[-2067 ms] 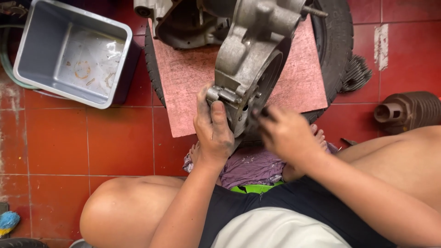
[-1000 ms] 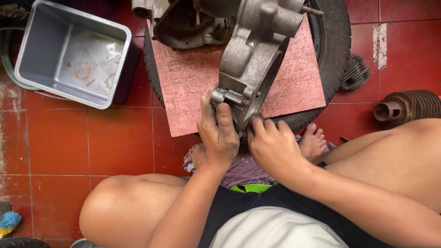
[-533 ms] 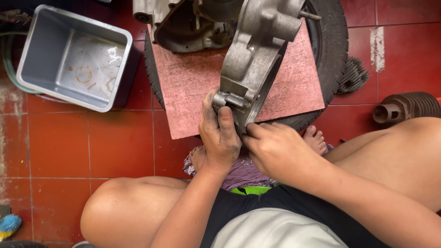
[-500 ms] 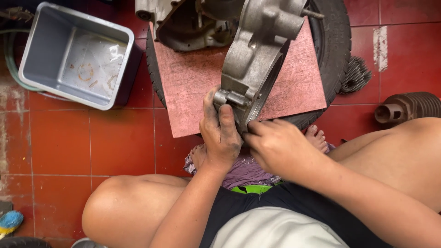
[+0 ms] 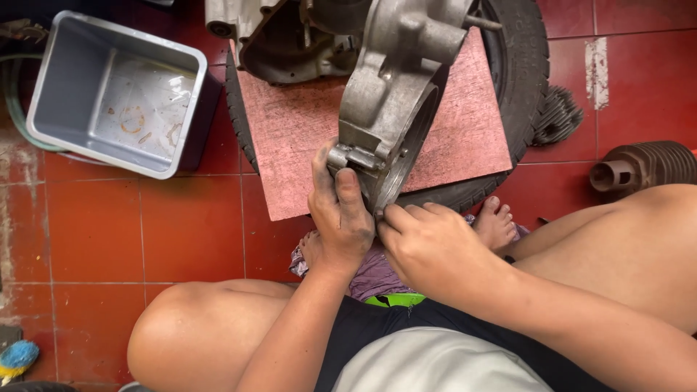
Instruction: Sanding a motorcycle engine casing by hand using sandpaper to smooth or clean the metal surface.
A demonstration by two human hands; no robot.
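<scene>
Hands grip the near end of the engine casing [image 5: 396, 94]: left hand [image 5: 341, 214] wraps its lug, right hand [image 5: 428, 247] pinches its rim. Casing stands tilted on the board [image 5: 305, 138], separate from the far engine block [image 5: 290, 36]; progress beyond that not determinable.

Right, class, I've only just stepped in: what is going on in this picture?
A person sits on a red tiled floor and works on a grey metal engine casing with bare hands. The left hand grips the casing's lower end, thumb up against it. The right hand presses its fingertips to the casing's lower edge. The casing stands tilted on a reddish board laid over a tyre. An empty grey plastic tub sits to the left, and a finned cylinder to the right.
</scene>
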